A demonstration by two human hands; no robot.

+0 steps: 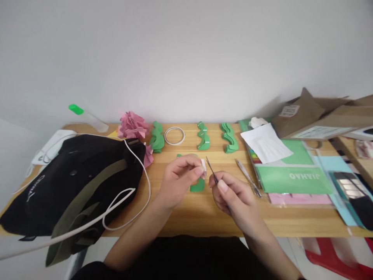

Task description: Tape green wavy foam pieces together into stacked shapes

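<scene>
Between the thumb and fingers of my left hand (182, 177) is a small white strip (203, 165), perhaps tape. My right hand (233, 194) grips dark tweezers (212, 169), their thin tips pointing up and left, close to the strip but apart from it. Below my hands a green paper cutout (198, 186) lies on the table, partly hidden by my left hand. Behind it sits a wavy green cutout with white strips (204, 137). A stack of wavy green cutouts (229, 138) lies to its right, more green cutouts (157, 138) to its left, beside a roll of tape (174, 136).
A black bag (87, 182) with a white cable (149, 190) fills the left of the wooden table (180, 223). Pink paper flowers (133, 125) stand behind it. Rightward lie a silver pen (247, 177), a white tissue (265, 143), a green packet (294, 179) and a cardboard box (320, 116).
</scene>
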